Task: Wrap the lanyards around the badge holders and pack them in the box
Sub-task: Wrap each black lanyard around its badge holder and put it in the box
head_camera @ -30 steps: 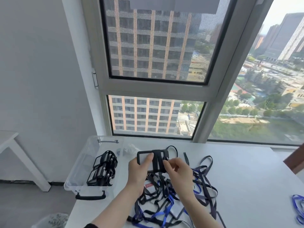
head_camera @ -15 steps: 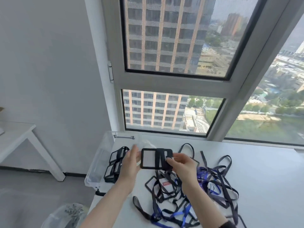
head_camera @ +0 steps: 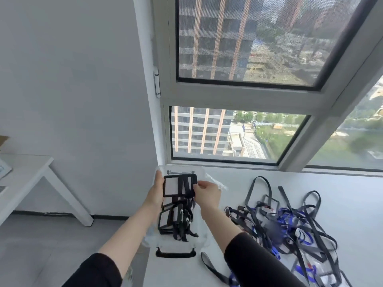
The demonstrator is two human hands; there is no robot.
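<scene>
Beneath a tall window (head_camera: 238, 131) stands a white bench (head_camera: 342, 193). Over its left end a black-framed holder (head_camera: 172, 186), its lanyard (head_camera: 185, 186) banded round its right half, hangs facing the camera just above the clear box (head_camera: 178, 244). The left hand (head_camera: 156, 192) grips the holder's left edge, and the right hand (head_camera: 207, 192) pinches the right edge beside the band. Wrapping looks finished on this one, so the step in hand is packing. Below it in the box lies a stack (head_camera: 176, 221) of holders already wrapped, filling the near half. The far half seems free, though the held holder hides most of it. The next move, I judge, is to lower the holder into that far space or onto the stack, keeping a finger on the band so it does not loosen, then let go and reach right. On the bench to the right, apart from the box, a tangle (head_camera: 290, 220) of black and blue lanyards with unwrapped holders waits. Half a second ago the holder was over the bench between box and tangle. Now it has been carried left over the box, both hands in much the same hold, and the view has swung left with it.
</scene>
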